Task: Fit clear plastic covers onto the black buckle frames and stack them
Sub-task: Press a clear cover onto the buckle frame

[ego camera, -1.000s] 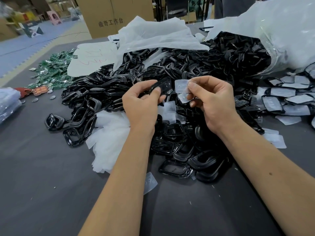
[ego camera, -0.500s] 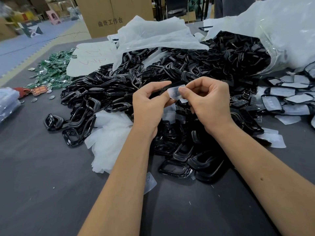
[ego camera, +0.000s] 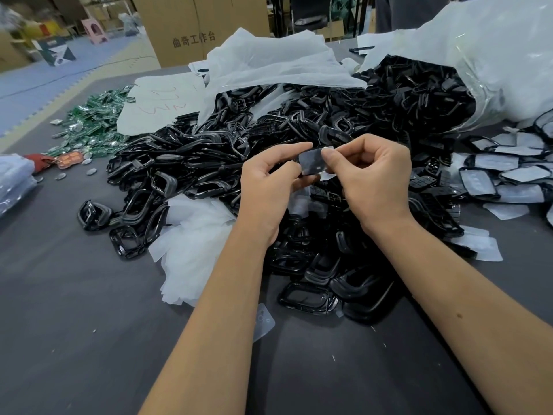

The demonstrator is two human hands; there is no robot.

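Above the heap of loose black buckle frames [ego camera: 209,163], my left hand [ego camera: 269,190] grips one black frame [ego camera: 302,182], mostly hidden behind its fingers. My right hand [ego camera: 374,178] pinches a clear plastic cover [ego camera: 312,161] between thumb and forefinger and holds it against that frame. More clear covers [ego camera: 191,244] lie in a white pile under my left forearm. Frames with covers fitted [ego camera: 508,175] lie spread at the right.
A big clear bag [ego camera: 478,61] spills black frames at the back right. Green pieces [ego camera: 92,124] lie at the left, white sheets [ego camera: 269,61] behind the heap, a cardboard box [ego camera: 194,28] beyond. One loose cover [ego camera: 263,322] lies on the grey table [ego camera: 74,324].
My hands came together and the head view shifted slightly. The cover, held apart from the frame a second ago, now lies against the frame in my left hand.
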